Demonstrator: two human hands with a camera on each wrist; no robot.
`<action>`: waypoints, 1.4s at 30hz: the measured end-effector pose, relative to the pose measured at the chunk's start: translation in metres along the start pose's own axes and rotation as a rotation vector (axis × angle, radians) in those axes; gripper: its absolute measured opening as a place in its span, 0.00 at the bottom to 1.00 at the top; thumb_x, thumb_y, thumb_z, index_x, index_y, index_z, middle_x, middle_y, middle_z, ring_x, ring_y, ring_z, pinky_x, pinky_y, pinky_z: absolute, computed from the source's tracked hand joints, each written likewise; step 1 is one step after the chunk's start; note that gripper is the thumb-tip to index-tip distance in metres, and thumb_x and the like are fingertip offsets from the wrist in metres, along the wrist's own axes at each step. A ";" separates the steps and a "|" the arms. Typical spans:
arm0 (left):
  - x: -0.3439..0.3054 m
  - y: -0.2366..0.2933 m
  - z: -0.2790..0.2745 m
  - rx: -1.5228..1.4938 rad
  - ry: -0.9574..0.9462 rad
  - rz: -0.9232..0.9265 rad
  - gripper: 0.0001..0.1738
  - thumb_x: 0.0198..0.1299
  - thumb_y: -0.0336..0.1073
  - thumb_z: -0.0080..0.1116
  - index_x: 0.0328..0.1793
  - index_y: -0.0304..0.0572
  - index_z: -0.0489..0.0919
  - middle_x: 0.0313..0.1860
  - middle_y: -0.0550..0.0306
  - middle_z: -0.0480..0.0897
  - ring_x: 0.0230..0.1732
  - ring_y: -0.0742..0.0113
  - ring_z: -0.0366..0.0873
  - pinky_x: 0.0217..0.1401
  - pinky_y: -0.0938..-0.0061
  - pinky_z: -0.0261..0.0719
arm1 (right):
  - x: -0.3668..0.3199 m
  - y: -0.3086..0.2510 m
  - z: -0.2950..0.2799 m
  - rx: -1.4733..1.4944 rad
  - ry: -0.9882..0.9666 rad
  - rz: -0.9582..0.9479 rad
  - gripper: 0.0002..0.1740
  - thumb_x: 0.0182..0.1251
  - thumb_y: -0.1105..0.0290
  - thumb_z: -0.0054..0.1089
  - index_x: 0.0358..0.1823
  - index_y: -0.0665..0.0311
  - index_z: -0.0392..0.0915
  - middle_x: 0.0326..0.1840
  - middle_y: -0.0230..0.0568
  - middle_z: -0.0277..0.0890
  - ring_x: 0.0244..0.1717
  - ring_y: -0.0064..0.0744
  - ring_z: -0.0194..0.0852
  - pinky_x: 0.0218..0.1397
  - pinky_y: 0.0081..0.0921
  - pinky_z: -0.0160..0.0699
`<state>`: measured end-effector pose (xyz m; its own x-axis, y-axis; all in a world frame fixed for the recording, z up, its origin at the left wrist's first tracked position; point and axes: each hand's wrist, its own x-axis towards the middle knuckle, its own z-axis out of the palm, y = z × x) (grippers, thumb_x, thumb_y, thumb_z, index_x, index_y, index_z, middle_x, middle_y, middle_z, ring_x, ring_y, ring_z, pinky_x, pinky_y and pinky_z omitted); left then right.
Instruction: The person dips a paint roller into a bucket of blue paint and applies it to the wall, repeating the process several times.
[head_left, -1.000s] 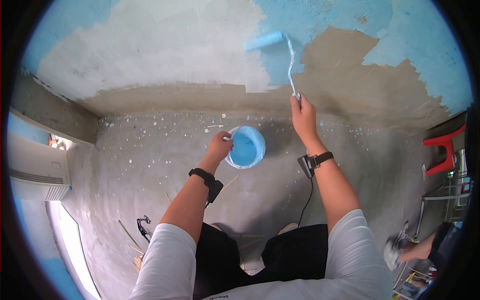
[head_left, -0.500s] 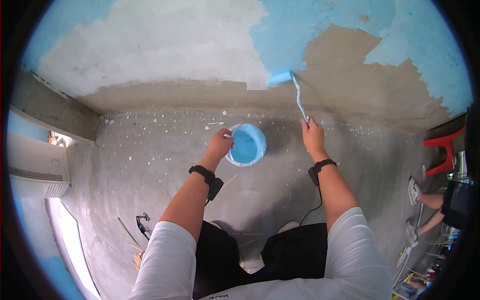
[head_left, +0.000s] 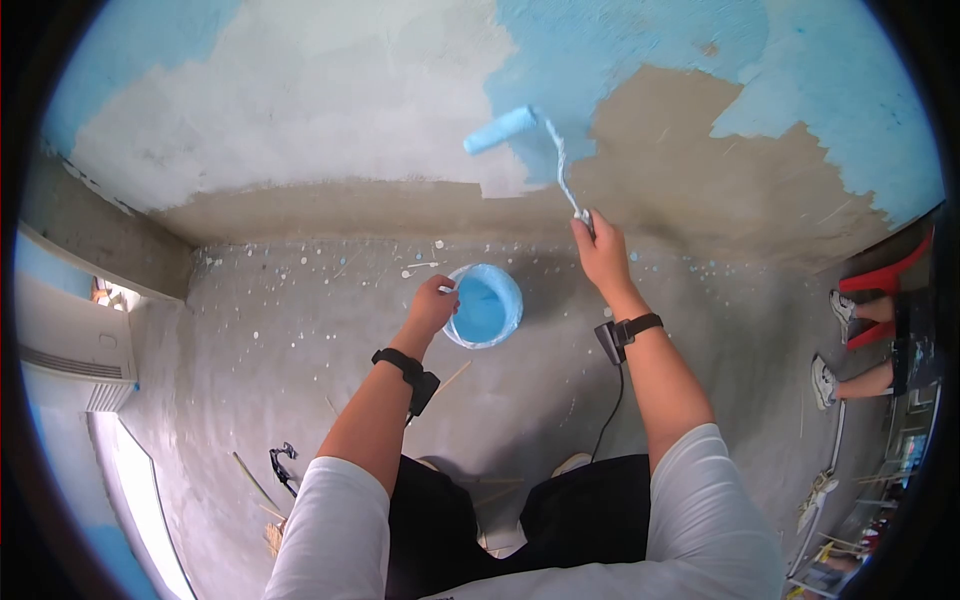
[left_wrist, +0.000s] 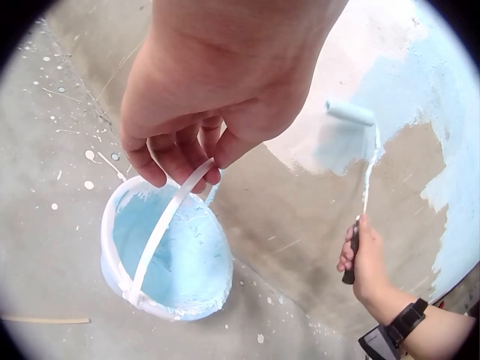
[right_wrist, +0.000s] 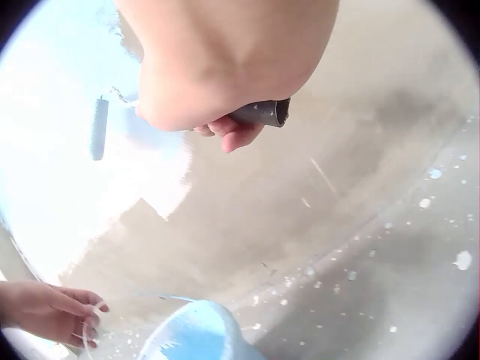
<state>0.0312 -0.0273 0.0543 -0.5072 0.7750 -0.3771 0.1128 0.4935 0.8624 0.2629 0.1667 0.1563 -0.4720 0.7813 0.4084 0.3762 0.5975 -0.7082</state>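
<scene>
My right hand [head_left: 603, 258] grips the dark handle [right_wrist: 259, 112] of a paint roller [head_left: 500, 130]. Its blue sleeve is up at the wall, over the border between white and fresh blue paint, with the paint-coated wire frame leading down to the hand. Lower and to the left, my left hand [head_left: 432, 306] pinches the white bail handle [left_wrist: 159, 225] of a paint bucket [head_left: 512, 300] between thumb and fingers. The bucket stands upright on the floor, its inside and rim coated with light blue paint.
The wall has bare grey-brown plaster [head_left: 670, 150] at right and along its base. Paint specks dot the concrete floor [head_left: 270, 350]. A red stool [head_left: 905, 265] and another person's legs [head_left: 865, 382] are at the right; thin sticks [head_left: 455, 377] lie near my feet.
The roller went down the wall, then back up and left, with my right hand following. The left hand stays at the bucket handle. At the right, the other person's legs have moved farther forward.
</scene>
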 end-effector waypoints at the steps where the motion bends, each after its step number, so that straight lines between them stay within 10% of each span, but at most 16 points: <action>1: 0.001 -0.001 0.000 -0.001 -0.002 0.002 0.13 0.59 0.29 0.60 0.49 0.34 0.78 0.28 0.49 0.85 0.28 0.65 0.84 0.33 0.72 0.80 | 0.009 -0.006 -0.001 0.076 0.031 0.000 0.16 0.71 0.64 0.59 0.30 0.68 0.69 0.17 0.49 0.68 0.19 0.51 0.68 0.24 0.38 0.65; 8: 0.000 0.002 -0.001 -0.021 -0.010 -0.042 0.11 0.60 0.30 0.59 0.49 0.36 0.78 0.29 0.52 0.85 0.28 0.68 0.82 0.33 0.74 0.78 | 0.047 -0.069 -0.032 0.612 0.260 0.200 0.19 0.79 0.57 0.43 0.34 0.65 0.69 0.16 0.28 0.61 0.15 0.18 0.58 0.20 0.21 0.67; 16: 0.001 -0.001 0.000 -0.032 -0.011 -0.023 0.13 0.59 0.29 0.60 0.49 0.34 0.78 0.29 0.50 0.85 0.27 0.66 0.83 0.32 0.72 0.80 | 0.021 -0.029 -0.001 0.517 0.256 0.276 0.20 0.80 0.58 0.44 0.30 0.63 0.69 0.15 0.27 0.62 0.14 0.16 0.59 0.17 0.21 0.61; 26: 0.001 -0.003 0.001 -0.011 0.000 -0.003 0.12 0.59 0.30 0.60 0.48 0.35 0.78 0.28 0.50 0.85 0.27 0.66 0.83 0.32 0.72 0.80 | -0.039 0.020 0.040 0.054 0.079 0.220 0.16 0.75 0.60 0.52 0.37 0.69 0.74 0.26 0.57 0.76 0.31 0.63 0.74 0.31 0.44 0.70; 34: 0.005 -0.010 0.002 -0.024 0.002 -0.016 0.13 0.58 0.29 0.60 0.49 0.35 0.79 0.29 0.50 0.85 0.27 0.66 0.83 0.32 0.72 0.80 | 0.011 -0.018 0.010 0.277 0.139 0.167 0.16 0.75 0.62 0.53 0.33 0.69 0.71 0.17 0.43 0.64 0.18 0.34 0.58 0.25 0.32 0.61; 35: 0.004 -0.008 0.002 -0.029 0.002 -0.028 0.13 0.58 0.29 0.60 0.49 0.35 0.79 0.28 0.50 0.85 0.26 0.66 0.83 0.32 0.72 0.80 | 0.018 -0.019 0.008 0.255 0.134 0.088 0.17 0.78 0.61 0.48 0.31 0.63 0.69 0.16 0.28 0.63 0.14 0.17 0.60 0.17 0.21 0.59; 42: 0.005 -0.008 0.001 -0.045 -0.006 -0.034 0.13 0.58 0.28 0.59 0.50 0.35 0.79 0.29 0.51 0.85 0.27 0.66 0.84 0.33 0.72 0.81 | 0.025 -0.029 0.006 0.299 0.119 0.159 0.18 0.79 0.59 0.47 0.32 0.63 0.70 0.17 0.26 0.64 0.15 0.16 0.63 0.19 0.21 0.62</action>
<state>0.0285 -0.0270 0.0457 -0.5052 0.7605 -0.4079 0.0575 0.5013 0.8634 0.2352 0.1676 0.1836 -0.3239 0.8862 0.3311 0.1797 0.4013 -0.8981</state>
